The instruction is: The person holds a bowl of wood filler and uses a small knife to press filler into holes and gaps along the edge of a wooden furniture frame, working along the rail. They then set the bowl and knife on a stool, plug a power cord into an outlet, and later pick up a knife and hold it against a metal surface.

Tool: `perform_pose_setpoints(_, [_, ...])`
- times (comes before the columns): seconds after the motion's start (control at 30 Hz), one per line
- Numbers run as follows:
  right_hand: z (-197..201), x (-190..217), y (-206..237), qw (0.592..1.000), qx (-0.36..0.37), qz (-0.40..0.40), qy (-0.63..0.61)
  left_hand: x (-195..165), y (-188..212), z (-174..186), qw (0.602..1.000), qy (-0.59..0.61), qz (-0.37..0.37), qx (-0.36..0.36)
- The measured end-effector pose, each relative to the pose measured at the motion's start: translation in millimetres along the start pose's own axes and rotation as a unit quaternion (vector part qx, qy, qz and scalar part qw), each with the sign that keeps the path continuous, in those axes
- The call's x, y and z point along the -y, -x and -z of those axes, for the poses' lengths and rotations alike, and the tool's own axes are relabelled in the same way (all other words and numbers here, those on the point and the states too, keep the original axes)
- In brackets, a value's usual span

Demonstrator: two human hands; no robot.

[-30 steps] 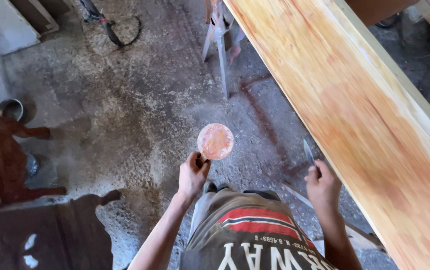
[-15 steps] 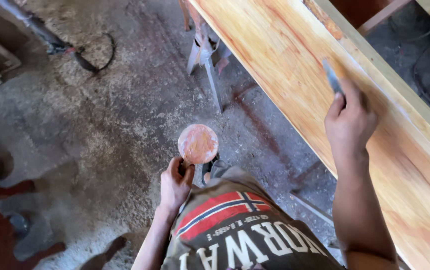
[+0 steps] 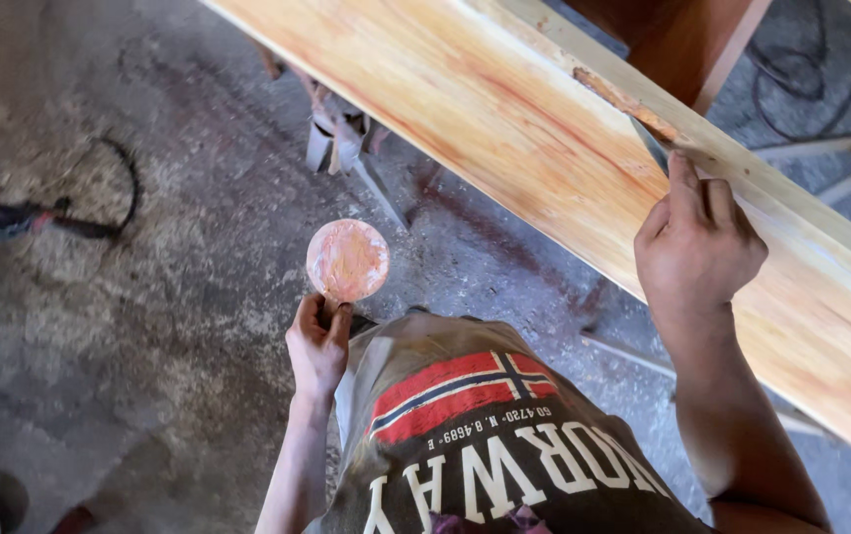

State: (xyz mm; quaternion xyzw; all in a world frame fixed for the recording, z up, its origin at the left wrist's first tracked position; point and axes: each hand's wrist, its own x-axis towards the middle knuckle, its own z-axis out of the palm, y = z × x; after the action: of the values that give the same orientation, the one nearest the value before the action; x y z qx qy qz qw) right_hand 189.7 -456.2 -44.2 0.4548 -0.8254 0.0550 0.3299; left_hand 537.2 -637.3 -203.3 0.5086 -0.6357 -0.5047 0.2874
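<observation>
While my right hand [image 3: 697, 242] pinches the scraper [image 3: 651, 145] toward one o'clock on the board [image 3: 504, 129], I would hold it flat, my left hand [image 3: 318, 341] gripping the filler lid [image 3: 347, 260].

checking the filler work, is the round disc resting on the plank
No, the left hand holds the disc up over the floor, apart from the plank.

At ten o'clock from me a black cable [image 3: 119, 188] loops over the grey, dusty concrete floor [image 3: 148, 326]. Folded metal trestle legs [image 3: 341, 148] stand at twelve o'clock.
</observation>
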Motion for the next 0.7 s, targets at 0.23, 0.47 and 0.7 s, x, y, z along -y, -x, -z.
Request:
perform_pose_setpoints(0.23, [-5.7, 16.5, -18.6, 0.999, 0.017, -0.045, 0.007, -28.1, -70.4, 3.7, 0.994, -0.037, -0.041, 0.096])
perform_pose_setpoints(0.47, [-5.6, 23.5, -4.8, 0.977, 0.015, -0.089, -0.192, -42.1, -76.6, -5.1, 0.987, -0.063, -0.062, 0.135])
perform_pose_setpoints(0.7, [-4.1, 23.2, 0.6, 0.992, -0.013, -0.09, -0.087, -43.3, -63.0, -8.8, 0.989, -0.05, -0.028, 0.134])
